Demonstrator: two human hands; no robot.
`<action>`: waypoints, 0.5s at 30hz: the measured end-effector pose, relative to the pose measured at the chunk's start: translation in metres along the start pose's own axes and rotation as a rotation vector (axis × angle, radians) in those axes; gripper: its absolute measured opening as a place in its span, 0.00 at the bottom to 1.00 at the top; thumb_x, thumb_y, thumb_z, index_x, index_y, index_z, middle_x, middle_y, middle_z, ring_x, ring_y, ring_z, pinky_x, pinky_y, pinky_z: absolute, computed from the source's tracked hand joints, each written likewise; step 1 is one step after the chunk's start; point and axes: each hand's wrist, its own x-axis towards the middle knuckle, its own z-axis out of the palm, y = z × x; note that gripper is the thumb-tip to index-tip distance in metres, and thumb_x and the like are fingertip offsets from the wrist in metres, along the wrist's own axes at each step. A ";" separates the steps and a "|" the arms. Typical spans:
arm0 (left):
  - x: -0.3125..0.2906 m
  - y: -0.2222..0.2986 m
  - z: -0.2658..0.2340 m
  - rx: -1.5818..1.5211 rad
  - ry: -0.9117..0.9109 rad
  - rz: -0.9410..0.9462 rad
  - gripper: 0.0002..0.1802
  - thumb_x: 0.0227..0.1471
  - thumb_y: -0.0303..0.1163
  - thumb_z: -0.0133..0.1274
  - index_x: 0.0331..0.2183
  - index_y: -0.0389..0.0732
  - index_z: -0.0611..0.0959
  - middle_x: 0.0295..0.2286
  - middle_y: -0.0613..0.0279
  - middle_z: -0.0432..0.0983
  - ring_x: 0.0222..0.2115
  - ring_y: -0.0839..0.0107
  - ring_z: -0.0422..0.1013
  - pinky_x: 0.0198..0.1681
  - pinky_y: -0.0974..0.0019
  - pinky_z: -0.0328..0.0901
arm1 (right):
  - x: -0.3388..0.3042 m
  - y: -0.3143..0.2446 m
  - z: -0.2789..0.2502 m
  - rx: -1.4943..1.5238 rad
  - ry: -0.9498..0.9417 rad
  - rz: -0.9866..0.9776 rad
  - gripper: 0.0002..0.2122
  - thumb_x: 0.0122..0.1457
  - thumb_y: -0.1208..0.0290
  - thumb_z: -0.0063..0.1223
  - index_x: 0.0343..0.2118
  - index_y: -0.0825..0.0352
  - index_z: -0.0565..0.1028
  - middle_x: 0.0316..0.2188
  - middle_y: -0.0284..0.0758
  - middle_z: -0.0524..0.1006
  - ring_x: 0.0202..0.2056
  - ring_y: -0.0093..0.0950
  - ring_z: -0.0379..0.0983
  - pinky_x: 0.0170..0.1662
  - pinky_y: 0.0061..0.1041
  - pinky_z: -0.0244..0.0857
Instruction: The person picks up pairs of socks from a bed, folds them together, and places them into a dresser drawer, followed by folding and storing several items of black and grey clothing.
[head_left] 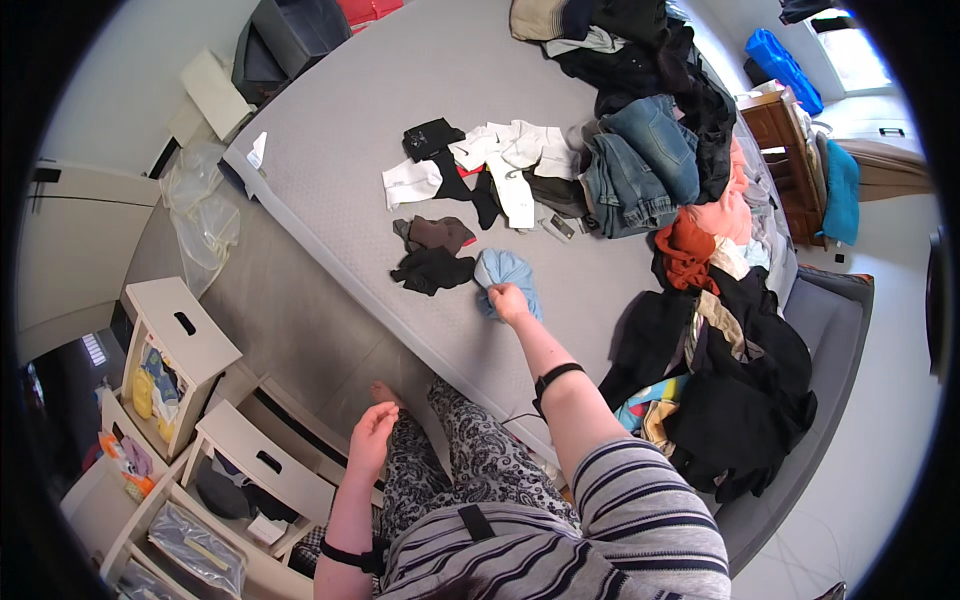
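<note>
My right hand [508, 302] reaches out over the grey mattress [330, 120] and grips a crumpled light blue cloth bundle [510, 268] resting there; its exact kind I cannot make out. Just left of the bundle lie a black sock bundle [432, 270] and a dark grey-brown sock pair [440, 234]. Beyond these are several white socks [520, 145] mixed with black ones, and a folded black item [432, 138]. My left hand [373, 436] hangs in front of my body beside the bed, empty, its fingers loosely bent.
Folded jeans [635, 170] and dark clothes [640, 50] are heaped at the far right. Nearer right, a black clothing pile [745, 390] lies against the bed's padded side [825, 340]. Open cream drawers [265, 455] stick out at lower left. A translucent plastic bag [200, 210] lies beside the bed.
</note>
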 end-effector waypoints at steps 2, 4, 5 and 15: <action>0.006 0.002 0.000 0.027 -0.031 0.038 0.13 0.45 0.27 0.41 0.36 0.36 0.68 0.33 0.62 0.67 0.35 0.76 0.62 0.39 0.74 0.55 | -0.013 -0.019 -0.012 0.445 0.004 0.098 0.11 0.43 0.66 0.46 0.28 0.68 0.71 0.26 0.35 0.70 0.28 0.25 0.65 0.33 0.22 0.59; 0.016 0.009 0.002 0.061 -0.061 0.076 0.14 0.45 0.29 0.40 0.37 0.37 0.68 0.35 0.62 0.66 0.38 0.75 0.61 0.39 0.72 0.55 | -0.022 -0.028 -0.024 0.755 -0.001 0.137 0.09 0.42 0.68 0.50 0.26 0.66 0.72 0.20 0.28 0.71 0.21 0.19 0.65 0.26 0.17 0.60; 0.021 0.013 0.004 0.043 -0.060 0.099 0.14 0.45 0.28 0.41 0.37 0.36 0.68 0.33 0.62 0.67 0.36 0.76 0.62 0.39 0.74 0.56 | -0.031 -0.040 -0.032 0.916 -0.059 0.142 0.09 0.41 0.69 0.51 0.26 0.66 0.72 0.19 0.28 0.70 0.20 0.17 0.65 0.24 0.16 0.59; 0.060 0.071 0.026 0.334 0.119 0.606 0.24 0.37 0.28 0.49 0.41 0.40 0.65 0.40 0.57 0.60 0.41 0.68 0.59 0.42 0.68 0.55 | -0.079 -0.125 -0.087 1.229 -0.525 -0.242 0.09 0.40 0.77 0.45 0.28 0.64 0.62 0.23 0.28 0.65 0.26 0.18 0.63 0.30 0.17 0.58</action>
